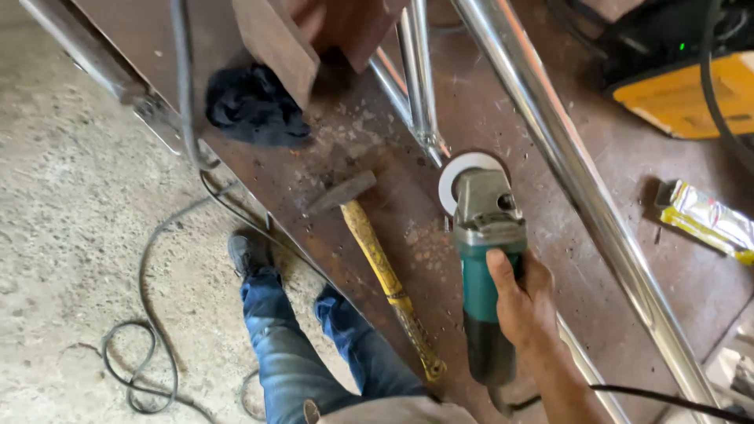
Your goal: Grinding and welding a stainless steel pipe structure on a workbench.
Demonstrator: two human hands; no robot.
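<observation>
My right hand (520, 302) grips the body of a green angle grinder (485, 259). Its white disc (463, 174) sits close to the joint of shiny steel tubes (420, 102) on a rusty brown metal worktable (471, 102). A hammer (375, 259) with a yellow handle lies on the table just left of the grinder. My left hand is out of sight.
A long polished steel pipe (581, 188) runs diagonally to the right of the grinder. A dark cloth (253, 106) lies at the back left, a yellow and black machine (691, 86) at the top right, a foil packet (711, 220) beside it. Cables (149, 314) trail over the concrete floor by my legs (306, 353).
</observation>
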